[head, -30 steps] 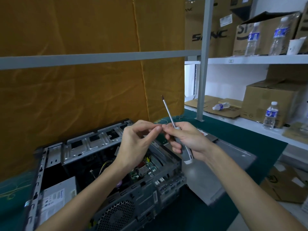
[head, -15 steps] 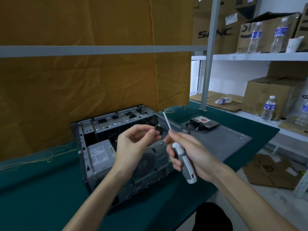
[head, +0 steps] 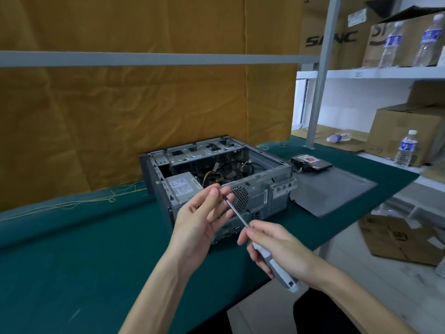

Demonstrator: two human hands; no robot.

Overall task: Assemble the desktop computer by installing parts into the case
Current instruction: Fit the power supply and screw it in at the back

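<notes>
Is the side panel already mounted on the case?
No, the side panel lies flat on the table beside the open case.

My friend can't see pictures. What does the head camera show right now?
A person's right hand grips a screwdriver, its tip meeting the left hand's fingertips. Behind them, an open computer case lies on a green table, with a hard drive to its right.

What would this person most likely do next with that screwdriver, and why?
Probably carry the screwdriver to the open case. The right hand grips its handle, and the left hand's fingertips meet its tip, perhaps seating a screw too small to see. The hard drive lies outside the case.
</notes>
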